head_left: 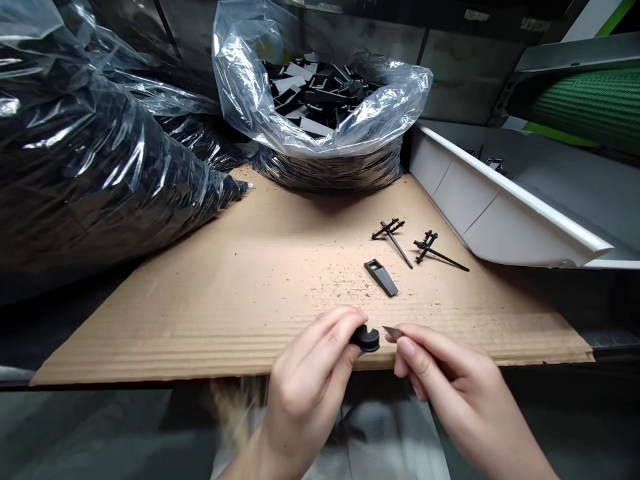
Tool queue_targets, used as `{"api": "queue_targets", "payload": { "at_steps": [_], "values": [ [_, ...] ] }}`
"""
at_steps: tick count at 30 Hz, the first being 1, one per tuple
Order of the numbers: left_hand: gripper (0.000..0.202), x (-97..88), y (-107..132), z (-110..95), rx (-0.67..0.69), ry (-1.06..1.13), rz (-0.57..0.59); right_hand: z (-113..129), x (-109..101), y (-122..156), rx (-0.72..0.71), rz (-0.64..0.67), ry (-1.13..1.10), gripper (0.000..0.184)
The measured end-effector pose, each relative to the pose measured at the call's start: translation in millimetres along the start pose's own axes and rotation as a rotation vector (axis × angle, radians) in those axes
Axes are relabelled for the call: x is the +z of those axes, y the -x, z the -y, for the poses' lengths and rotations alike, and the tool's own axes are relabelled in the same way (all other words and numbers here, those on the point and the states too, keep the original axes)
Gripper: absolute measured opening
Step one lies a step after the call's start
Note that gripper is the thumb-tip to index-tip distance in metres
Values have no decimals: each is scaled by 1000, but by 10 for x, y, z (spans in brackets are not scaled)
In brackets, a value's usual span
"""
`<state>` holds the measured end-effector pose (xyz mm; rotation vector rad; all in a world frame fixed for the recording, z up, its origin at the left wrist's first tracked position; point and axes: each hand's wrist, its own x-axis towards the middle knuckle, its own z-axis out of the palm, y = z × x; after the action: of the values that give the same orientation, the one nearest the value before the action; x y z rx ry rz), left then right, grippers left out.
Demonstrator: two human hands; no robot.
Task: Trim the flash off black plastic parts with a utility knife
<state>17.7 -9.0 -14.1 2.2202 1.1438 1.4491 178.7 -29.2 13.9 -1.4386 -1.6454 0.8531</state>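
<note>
Between the thumb and fingers of my left hand is a small black plastic part with a rounded, notched end. My right hand pinches a small pointed metal blade, its tip just short of the part; most of the blade is hidden in the fingers. Beyond the hands, a flat black wedge-shaped piece with a square hole lies on the cardboard. Two black plastic sprues with thin stems rest to its right.
An open clear plastic bag full of black parts stands at the back. A large bulging bag fills the left side. On the right sits a white tray with some black pieces inside, below a green ribbed roll. Small dark crumbs speckle the cardboard.
</note>
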Motion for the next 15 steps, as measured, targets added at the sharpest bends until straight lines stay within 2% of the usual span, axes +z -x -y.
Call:
{"api": "queue_targets", "payload": {
  "at_steps": [7, 15],
  "values": [
    [28, 25, 30, 36, 56, -10, -27, -30, 53, -4, -64, 9, 27, 19],
    [27, 3, 22, 43, 80, 73, -5, 60, -69, -79, 104, 306, -38, 33]
  ]
}}
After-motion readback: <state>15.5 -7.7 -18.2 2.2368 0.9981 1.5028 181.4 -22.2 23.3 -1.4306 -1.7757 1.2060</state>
